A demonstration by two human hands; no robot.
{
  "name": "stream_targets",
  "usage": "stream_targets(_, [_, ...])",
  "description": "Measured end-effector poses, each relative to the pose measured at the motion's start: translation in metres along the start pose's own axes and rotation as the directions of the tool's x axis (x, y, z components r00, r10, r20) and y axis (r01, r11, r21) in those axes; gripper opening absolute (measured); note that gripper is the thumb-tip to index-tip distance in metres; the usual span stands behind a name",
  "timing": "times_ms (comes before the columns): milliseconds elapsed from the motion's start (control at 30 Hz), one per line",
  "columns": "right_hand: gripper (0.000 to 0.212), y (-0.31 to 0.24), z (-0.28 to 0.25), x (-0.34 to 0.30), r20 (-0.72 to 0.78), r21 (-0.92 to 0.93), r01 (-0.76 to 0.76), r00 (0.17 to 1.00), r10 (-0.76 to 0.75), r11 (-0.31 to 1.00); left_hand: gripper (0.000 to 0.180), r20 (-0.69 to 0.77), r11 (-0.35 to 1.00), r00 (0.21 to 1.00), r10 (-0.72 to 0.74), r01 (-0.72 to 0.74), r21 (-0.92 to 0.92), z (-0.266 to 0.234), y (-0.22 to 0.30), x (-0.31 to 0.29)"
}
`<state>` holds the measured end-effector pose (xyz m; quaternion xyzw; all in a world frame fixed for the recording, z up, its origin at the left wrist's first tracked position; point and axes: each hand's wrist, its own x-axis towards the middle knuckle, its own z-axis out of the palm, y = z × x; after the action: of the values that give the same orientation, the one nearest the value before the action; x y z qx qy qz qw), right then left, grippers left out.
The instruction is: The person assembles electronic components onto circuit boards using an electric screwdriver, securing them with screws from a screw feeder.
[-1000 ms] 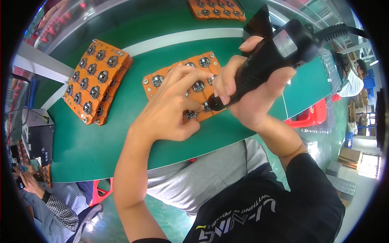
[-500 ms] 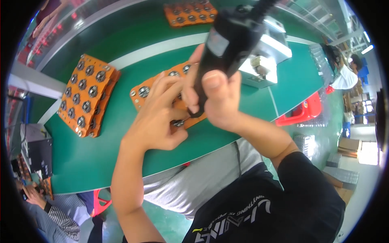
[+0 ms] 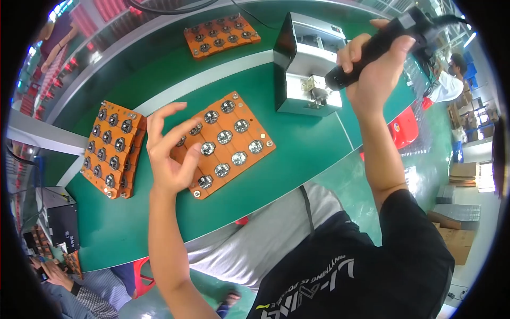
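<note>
- Head view: the right hand (image 3: 374,87) is gripping a black powered driver (image 3: 380,50), with fingers and thumb wrapping around its body.
- Left hand (image 3: 169,159) is spreading wide, thumb standing apart from fingers, and is lying over the left end of an orange tray (image 3: 247,109); it appears to be holding nothing. Whether a fingertip is touching the tray, one cannot tell.
- Location: the driver is hanging at the upper right, its nose (image 3: 334,80) being close to a metal fitting (image 3: 319,87) on the front of a silver box (image 3: 308,64). Contact there is remaining unclear. The tray is resting flat on the green table (image 3: 319,143), left of the box, and is carrying rows of round circuit boards (image 3: 239,158).
- Handling (judgement): careful work is calling for a firm grip, a steady wrist, a straight line between nose and fitting, a slack cable (image 3: 451,20), and left fingertips staying off the board faces.
- Orientation: the driver's nose is pointing to the lower left, its cable end to the upper right; its long axis is slanting between them. The tray's long axis is also running from lower left to upper right.
</note>
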<state>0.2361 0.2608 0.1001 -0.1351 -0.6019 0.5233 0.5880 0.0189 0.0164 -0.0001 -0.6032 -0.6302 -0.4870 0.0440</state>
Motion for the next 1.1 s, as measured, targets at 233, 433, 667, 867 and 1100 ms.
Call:
stream_targets(233, [0.055,0.009,0.0,-0.006,0.001,-0.006,-0.121,0.993,0.121,0.993,0.058,0.047,0.973,0.973,-0.225,0.223,0.052,-0.01,-0.012,-0.015])
stream_targets(433, [0.068,0.003,0.009,-0.035,0.198,0.173,-0.336,0.933,0.301,0.926,0.091,0.195,0.923,0.903,-0.384,0.368,0.113,-0.007,0.0,-0.014])
stream_targets(667, [0.093,0.011,0.098,-0.104,0.356,0.198,-0.335,0.9,0.251,0.921,0.109,0.252,0.927,0.892,-0.374,0.35,0.138,-0.011,0.011,-0.016])
stream_targets(867, [0.093,0.017,0.113,-0.117,0.403,0.101,-0.306,0.883,0.243,0.947,0.108,0.233,0.928,0.903,-0.36,0.32,0.192,-0.007,0.012,-0.018])
stream_targets(1100, [0.088,0.025,0.113,-0.123,0.488,0.08,-0.285,0.847,0.212,0.955,0.104,0.231,0.938,0.917,-0.326,0.283,0.201,-0.008,0.011,-0.019])
